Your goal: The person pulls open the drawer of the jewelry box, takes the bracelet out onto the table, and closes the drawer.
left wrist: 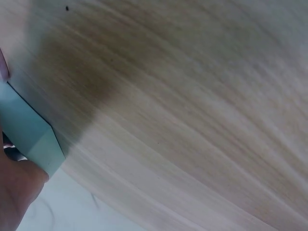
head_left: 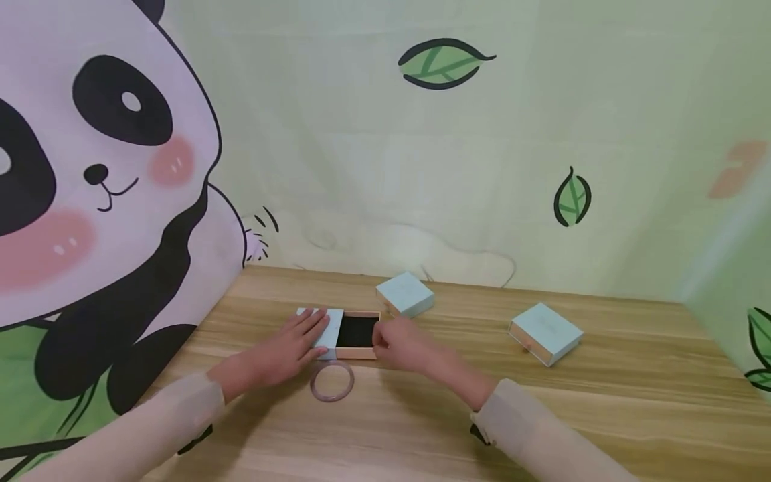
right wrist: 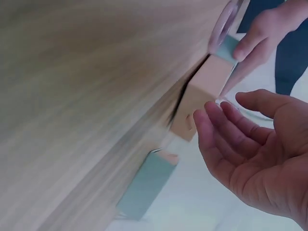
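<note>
Nearest the person on the tabletop (head_left: 421, 428), one bangle (head_left: 332, 401) is lying just beside one part-opened box (head_left: 333, 338). The left hand (head_left: 286, 351) is gripping across its cover; the right hand (head_left: 402, 345) is holding nothing, fingers loosely curving at the drawer's (head_left: 357, 353) end. Two closed boxes (head_left: 545, 329) are sitting beyond, wood stretching between them to the rear edge (head_left: 602, 296).

sleeves (head_left: 150, 418): pale beige | black pieces (head_left: 195, 440) under cuffs (head_left: 501, 398) | left hand (head_left: 278, 351), right hand (head_left: 405, 345): bare
</note>
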`<state>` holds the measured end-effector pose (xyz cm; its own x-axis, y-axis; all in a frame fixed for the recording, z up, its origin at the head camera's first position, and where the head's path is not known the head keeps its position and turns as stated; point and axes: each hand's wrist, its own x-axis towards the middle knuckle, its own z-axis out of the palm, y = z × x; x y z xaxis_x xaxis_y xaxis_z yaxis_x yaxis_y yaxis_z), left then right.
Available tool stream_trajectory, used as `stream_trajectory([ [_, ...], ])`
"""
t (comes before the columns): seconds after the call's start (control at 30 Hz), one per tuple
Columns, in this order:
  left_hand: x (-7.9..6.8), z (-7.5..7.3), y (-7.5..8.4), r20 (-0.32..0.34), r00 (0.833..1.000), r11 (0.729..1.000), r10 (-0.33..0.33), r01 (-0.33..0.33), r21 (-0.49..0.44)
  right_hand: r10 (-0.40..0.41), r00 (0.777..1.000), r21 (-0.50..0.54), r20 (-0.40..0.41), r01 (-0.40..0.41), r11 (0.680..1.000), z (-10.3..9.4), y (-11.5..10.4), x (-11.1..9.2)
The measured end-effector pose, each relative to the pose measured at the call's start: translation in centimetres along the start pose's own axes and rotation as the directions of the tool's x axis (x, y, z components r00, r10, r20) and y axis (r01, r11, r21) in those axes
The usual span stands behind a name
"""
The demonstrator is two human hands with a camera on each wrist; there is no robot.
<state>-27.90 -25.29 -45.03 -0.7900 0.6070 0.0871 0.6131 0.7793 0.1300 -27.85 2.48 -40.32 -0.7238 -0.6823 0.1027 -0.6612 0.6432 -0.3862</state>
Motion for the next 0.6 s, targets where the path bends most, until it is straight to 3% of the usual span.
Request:
stream_trajectory([
  [0.13,0.0,-0.2,0.1,0.001,1.000,1.000,0.000,0.000,0.007,0.064,0.998,0.002,-0.011,-0.064,0.998,-0.1,1.0,0.1],
  [0.6,0.1,-0.4,0.2,0.022,1.000,1.000,-0.012,0.012,-0.011,0.078,0.997,-0.112,0.015,-0.076,0.991,0.5,0.6,1.3],
])
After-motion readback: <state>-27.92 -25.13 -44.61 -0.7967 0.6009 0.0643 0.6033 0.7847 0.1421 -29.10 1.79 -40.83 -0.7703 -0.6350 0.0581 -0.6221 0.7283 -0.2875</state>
